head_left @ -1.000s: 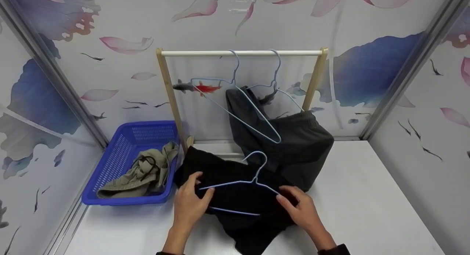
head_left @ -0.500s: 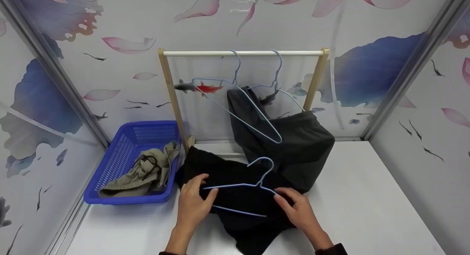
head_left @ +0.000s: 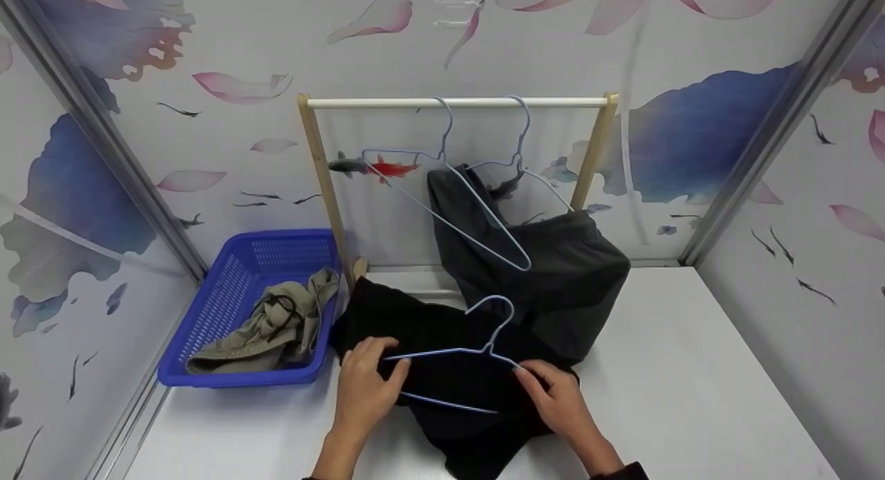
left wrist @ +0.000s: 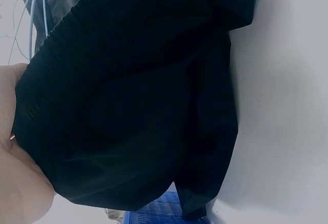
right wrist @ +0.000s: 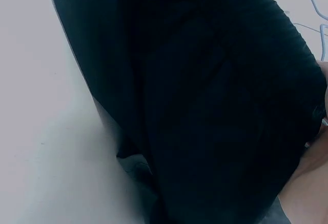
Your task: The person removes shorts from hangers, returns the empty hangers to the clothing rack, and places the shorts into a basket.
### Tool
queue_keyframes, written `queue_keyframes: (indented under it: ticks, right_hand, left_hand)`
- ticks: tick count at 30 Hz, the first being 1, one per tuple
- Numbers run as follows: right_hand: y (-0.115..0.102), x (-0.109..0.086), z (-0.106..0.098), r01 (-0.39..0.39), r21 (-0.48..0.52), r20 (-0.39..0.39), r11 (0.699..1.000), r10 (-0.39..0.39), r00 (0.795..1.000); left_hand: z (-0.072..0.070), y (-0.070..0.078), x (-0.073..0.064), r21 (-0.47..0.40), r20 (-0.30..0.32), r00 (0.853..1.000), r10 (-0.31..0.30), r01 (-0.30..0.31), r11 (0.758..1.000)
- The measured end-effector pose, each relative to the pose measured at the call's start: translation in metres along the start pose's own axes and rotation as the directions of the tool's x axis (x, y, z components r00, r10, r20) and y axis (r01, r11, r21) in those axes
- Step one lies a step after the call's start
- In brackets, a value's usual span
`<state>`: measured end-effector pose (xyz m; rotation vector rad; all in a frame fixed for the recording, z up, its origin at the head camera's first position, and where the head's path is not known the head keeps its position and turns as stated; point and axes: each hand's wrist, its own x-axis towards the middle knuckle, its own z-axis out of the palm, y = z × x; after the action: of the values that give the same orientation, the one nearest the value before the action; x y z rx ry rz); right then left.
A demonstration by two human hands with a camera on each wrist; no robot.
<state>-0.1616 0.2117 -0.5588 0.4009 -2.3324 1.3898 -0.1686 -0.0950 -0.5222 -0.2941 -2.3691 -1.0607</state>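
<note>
In the head view a light blue wire hanger (head_left: 442, 352) lies across black elastic-waisted bottoms (head_left: 477, 442), its hook pointing up. My left hand (head_left: 363, 390) pinches the hanger's left end together with the waistband. At the opposite end my right hand (head_left: 563, 400) grips hanger and cloth between thumb and fingers. Gathered waistband and dark cloth fill the left wrist view, where the black bottoms (left wrist: 128, 106) hang beside the hand (left wrist: 23, 183). The right wrist view shows the same bottoms (right wrist: 205, 106), with part of the hand (right wrist: 307, 183) at the edge. Most fingertips are hidden by the fabric.
Behind stands a wooden rack with a white rod (head_left: 387, 103). From it hang a bare blue hanger (head_left: 394, 151) and another hanger bearing dark grey bottoms (head_left: 567, 279). A blue basket (head_left: 242, 380) at left holds a khaki garment (head_left: 276, 328). Patterned walls enclose the white table (head_left: 691, 397).
Over the last second the held hanger has shifted slightly right and down. My hands have drawn a little closer together, still gripping. The rack and basket look unchanged.
</note>
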Motion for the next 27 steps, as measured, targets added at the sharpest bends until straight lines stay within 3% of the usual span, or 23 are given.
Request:
queue_keyframes:
  ticks: [9,14,22,27]
  right_hand:
    - [0.003,-0.004,0.005,0.038,0.042,-0.046,0.998,-0.036,0.998]
    - [-0.011,-0.005,0.009,0.075,0.026,-0.098,0.997,-0.073,0.993]
    - [-0.034,-0.005,0.005,0.121,0.081,-0.135,0.989,-0.109,0.985]
    - [-0.034,-0.005,0.004,0.106,0.092,-0.13,0.99,-0.094,0.987]
  left_hand:
    - [0.0,-0.001,-0.002,-0.048,-0.001,1.0,0.017,-0.017,0.999]
    - [0.001,-0.003,-0.002,-0.039,-0.062,0.997,0.047,-0.05,0.998]
    - [0.003,-0.007,-0.003,-0.013,-0.164,0.983,0.081,-0.085,0.996]
    - [0.003,-0.009,-0.003,-0.002,-0.179,0.983,0.034,-0.035,0.999]
